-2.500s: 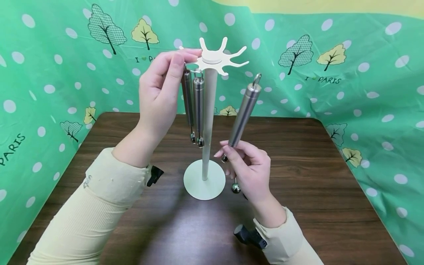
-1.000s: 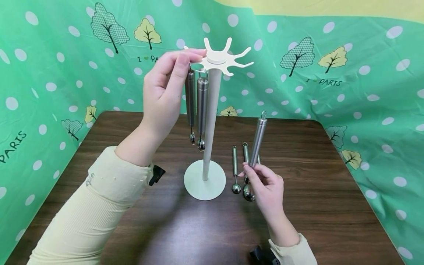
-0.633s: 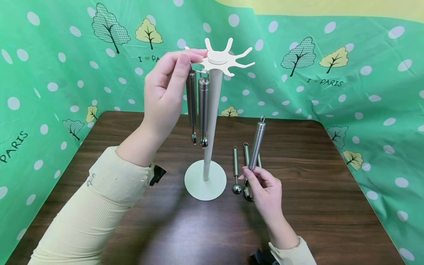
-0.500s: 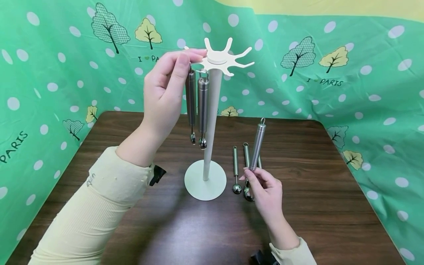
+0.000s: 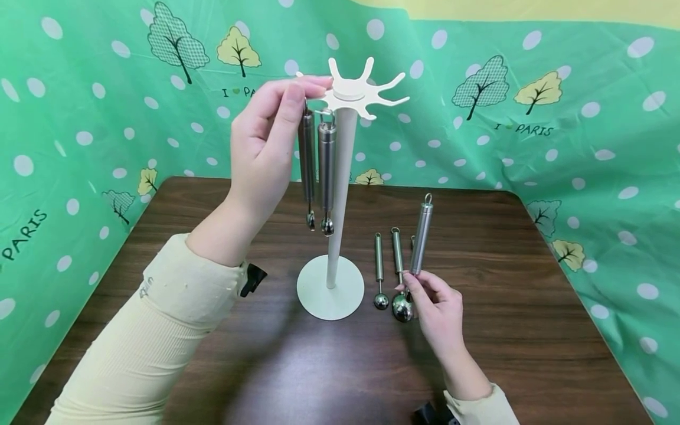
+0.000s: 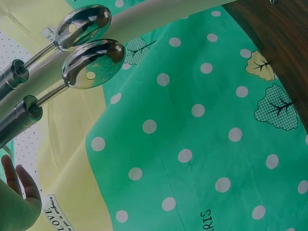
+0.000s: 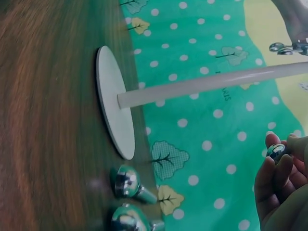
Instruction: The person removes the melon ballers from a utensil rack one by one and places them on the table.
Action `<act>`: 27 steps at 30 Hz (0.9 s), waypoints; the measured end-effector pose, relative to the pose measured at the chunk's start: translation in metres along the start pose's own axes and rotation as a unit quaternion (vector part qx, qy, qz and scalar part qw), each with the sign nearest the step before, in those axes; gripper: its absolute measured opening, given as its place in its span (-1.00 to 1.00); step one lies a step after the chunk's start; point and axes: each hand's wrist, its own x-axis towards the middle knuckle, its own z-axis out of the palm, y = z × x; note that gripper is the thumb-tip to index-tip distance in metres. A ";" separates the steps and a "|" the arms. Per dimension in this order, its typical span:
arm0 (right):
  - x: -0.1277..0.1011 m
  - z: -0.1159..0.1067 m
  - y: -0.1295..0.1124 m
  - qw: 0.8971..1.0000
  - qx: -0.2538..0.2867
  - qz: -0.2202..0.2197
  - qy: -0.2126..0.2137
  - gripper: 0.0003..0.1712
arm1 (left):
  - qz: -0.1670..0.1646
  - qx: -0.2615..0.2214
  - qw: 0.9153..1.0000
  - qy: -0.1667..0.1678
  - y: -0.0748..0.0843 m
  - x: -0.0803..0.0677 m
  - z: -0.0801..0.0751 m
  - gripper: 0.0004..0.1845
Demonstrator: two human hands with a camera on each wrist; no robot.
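While L hand (image 5: 265, 141) steadies rack (image 5: 340, 177), R hand (image 5: 438, 310) grips scoop (image 5: 419, 242)

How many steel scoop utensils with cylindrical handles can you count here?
5, perhaps more hidden: two hang from the white stand at and; two lie on the table at and; the right hand holds one.
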 end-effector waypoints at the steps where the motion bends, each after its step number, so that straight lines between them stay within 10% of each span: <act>1: 0.000 -0.001 0.000 1.000 -0.005 0.003 0.002 -0.92 | 0.000 -0.001 1.000 0.001 0.000 0.000 0.000 -0.74; 27: 0.012 -0.033 0.020 0.977 -0.149 0.149 -0.035 -0.73 | 0.002 -0.002 1.000 -0.002 -0.002 0.004 -0.002 -0.72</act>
